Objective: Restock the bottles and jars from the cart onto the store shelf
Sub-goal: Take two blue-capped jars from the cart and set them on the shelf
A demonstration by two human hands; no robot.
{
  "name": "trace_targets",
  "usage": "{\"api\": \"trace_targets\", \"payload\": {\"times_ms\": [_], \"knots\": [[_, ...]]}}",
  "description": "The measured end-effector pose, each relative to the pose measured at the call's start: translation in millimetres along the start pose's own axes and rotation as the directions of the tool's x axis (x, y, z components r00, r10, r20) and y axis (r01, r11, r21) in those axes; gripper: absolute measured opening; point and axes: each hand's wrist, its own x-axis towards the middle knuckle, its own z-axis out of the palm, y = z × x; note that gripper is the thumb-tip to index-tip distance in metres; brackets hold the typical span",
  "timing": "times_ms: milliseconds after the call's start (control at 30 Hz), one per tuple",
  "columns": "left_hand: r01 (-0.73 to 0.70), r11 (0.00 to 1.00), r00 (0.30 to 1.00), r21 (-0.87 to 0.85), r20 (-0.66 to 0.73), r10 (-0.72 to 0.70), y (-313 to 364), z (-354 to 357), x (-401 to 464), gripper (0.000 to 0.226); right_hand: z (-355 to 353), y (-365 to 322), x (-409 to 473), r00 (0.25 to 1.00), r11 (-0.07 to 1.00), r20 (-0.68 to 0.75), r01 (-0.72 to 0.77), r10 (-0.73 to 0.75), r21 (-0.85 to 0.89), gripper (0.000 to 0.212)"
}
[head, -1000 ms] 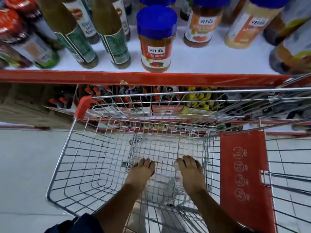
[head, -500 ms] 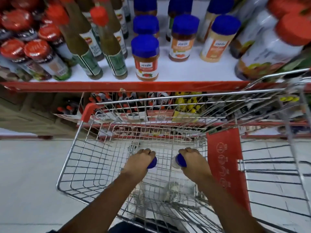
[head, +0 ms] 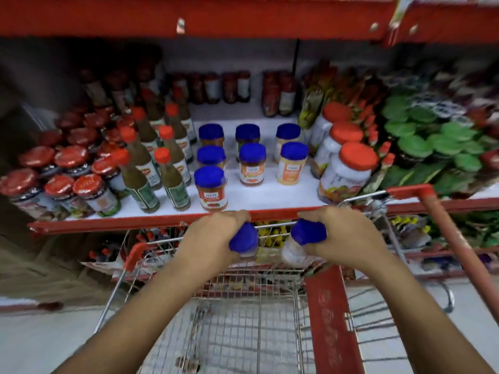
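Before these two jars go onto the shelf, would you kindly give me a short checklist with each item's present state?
1. Left hand grip on left jar: ok.
2. Right hand grip on right jar: ok.
3. Jars raised above cart rim: ok.
4. Free shelf space in front of the blue-lidded rows: ok.
5. Jar labels match those rows: cannot tell, hidden and blurred.

A red upper shelf edge [head: 243, 20] is running across the top. Pale floor [head: 40, 344] is showing at lower left, meeting a red base strip [head: 16, 307]. Brown cartons [head: 48, 265], perhaps cardboard, are sitting low on the left; the blur is hiding detail.
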Motion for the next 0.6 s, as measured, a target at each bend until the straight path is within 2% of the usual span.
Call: {"api": "trace_targets", "payload": {"times_ms": [67, 233, 400, 600], "knots": [[-0.024, 1.0, 0.997, -0.004, -0.071, 0.023, 5, -21, 17, 0.049, -28, -1, 11, 0.999, 0.999, -0.045, 0.006, -0.007, -0.033, 0.054], [-0.032, 0.999, 0.989, 0.034, -0.146, 0.037, 5, -45, 66, 0.053, -64, 7, 49, 0.991, 0.997, -0.134, 0.023, -0.032, -0.072, 0.042], [-0.03, 0.998, 0.995, 0.058, -0.092, 0.035, 1, -39, 112, 0.04, -57, 21, 93, 0.986, 0.996, -0.164, 0.003, -0.018, -0.092, 0.042], [-0.005, 1.0, 1.0, 0.007, -0.018, 0.005, -2, -18, 144, 0.035, -26, 42, 132, 0.996, 0.997, -0.088, 0.014, -0.02, -0.072, 0.032]]}}
